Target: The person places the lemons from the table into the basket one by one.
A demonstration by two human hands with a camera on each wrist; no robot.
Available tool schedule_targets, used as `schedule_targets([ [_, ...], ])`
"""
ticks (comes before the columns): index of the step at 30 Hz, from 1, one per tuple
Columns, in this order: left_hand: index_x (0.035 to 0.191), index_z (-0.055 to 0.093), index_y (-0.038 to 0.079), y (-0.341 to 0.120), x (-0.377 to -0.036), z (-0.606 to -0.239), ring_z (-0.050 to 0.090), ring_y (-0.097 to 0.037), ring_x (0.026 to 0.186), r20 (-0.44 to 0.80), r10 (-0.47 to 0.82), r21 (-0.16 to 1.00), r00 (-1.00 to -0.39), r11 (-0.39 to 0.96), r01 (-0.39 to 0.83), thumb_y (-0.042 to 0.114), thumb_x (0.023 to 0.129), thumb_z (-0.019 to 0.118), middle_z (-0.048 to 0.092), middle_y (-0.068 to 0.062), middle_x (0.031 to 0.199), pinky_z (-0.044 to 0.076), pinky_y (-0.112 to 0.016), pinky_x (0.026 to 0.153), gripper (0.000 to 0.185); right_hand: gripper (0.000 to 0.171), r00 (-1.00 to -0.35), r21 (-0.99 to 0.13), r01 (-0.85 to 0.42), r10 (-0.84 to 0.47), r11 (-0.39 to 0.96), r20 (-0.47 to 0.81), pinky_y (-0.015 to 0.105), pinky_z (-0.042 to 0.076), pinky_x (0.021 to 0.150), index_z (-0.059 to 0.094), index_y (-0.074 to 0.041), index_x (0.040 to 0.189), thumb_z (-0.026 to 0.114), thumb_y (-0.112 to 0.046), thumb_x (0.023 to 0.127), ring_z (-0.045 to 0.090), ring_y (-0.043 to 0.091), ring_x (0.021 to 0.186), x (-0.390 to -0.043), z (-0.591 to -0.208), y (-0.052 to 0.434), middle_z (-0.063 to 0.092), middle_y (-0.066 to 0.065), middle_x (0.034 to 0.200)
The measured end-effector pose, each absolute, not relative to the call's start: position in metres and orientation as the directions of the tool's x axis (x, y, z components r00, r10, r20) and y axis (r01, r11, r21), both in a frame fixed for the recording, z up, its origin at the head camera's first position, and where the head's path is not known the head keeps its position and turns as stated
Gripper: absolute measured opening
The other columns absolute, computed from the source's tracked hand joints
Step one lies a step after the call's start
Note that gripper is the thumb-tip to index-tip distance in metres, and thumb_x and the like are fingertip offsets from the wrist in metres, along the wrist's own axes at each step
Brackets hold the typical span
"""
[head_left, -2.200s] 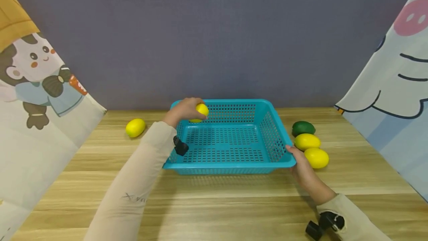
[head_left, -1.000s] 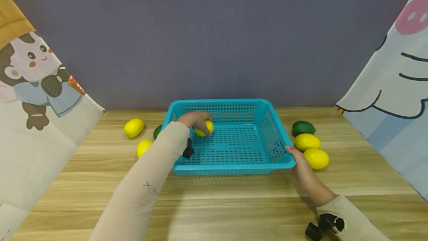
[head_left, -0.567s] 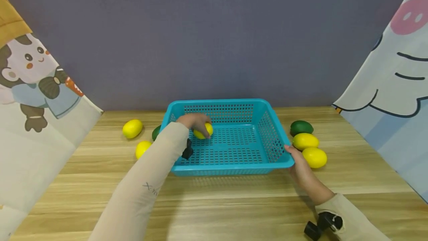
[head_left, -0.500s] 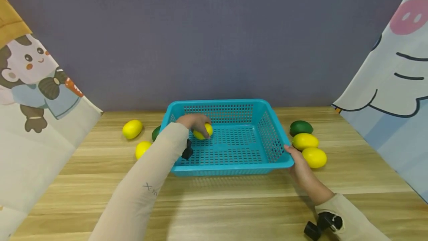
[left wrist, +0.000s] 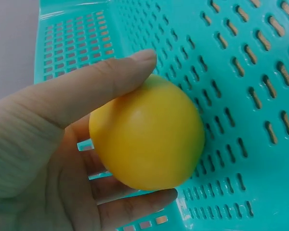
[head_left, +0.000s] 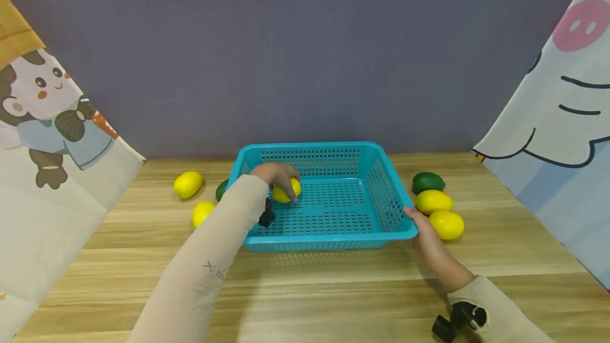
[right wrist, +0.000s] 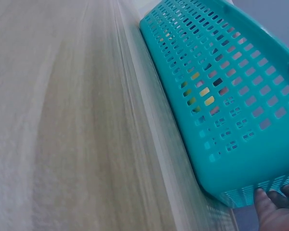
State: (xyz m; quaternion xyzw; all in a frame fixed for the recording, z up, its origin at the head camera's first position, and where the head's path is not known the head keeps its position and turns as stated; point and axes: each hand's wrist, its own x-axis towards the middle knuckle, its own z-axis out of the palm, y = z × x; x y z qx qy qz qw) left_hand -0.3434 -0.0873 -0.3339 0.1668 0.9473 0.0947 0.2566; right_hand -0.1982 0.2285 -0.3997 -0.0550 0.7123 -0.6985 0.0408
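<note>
The right hand (head_left: 429, 238) grips the basket (head_left: 329, 238) at its near right corner, thumb on the rim, other fingers at the outer wall. The basket contains one lemon (left wrist: 151, 139), located in its left half. The left hand (head_left: 278, 174) extends over the left rim, thumb and fingers curled round this lemon. A grey backdrop (head_left: 305, 57) stands behind the basket.

Dark lettering (head_left: 214, 270) on the left sleeve (head_left: 202, 255), toward seven o'clock: an "X", then smaller characters, unclear.
</note>
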Motion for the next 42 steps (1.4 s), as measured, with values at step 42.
schedule_targets([
  [42, 0.141, 0.042, 0.01, -0.121, -0.339, -0.274, 0.043, -0.031, 0.127, -0.298, 0.523, 0.422, -0.799, 0.823, 0.381, 0.033, 0.086, 0.067, 0.044, -0.018, 0.14, 0.038, -0.045, 0.101, 0.064, 0.059, -0.993, -1.0, 0.014, -0.12, -0.002, -0.014, 0.016, 0.042, 0.083, 0.012, 0.006, 0.144, 0.024, -0.032, 0.101, 0.048, -0.002, 0.097, -0.196, -0.395, 0.222, 0.05, -0.02, 0.109],
])
